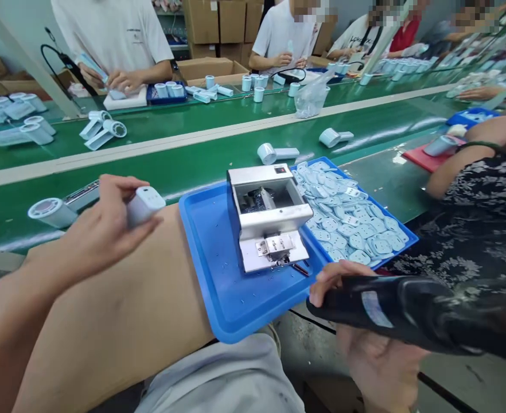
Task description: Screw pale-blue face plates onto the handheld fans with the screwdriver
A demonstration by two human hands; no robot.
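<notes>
My left hand is closed around a pale blue handheld device, holding it over the edge of the green conveyor belt. My right hand grips a black electric screwdriver low at the front right, its tip pointing towards a silver screw feeder box. The box stands on a blue tray that rests on my raised knee. A heap of pale blue plastic covers fills the tray's right side.
More pale blue devices lie on the belt, some near my left hand. A person in a dark floral top sits close on my right. Several people work across the belt, with cardboard boxes behind them and a clear plastic bag.
</notes>
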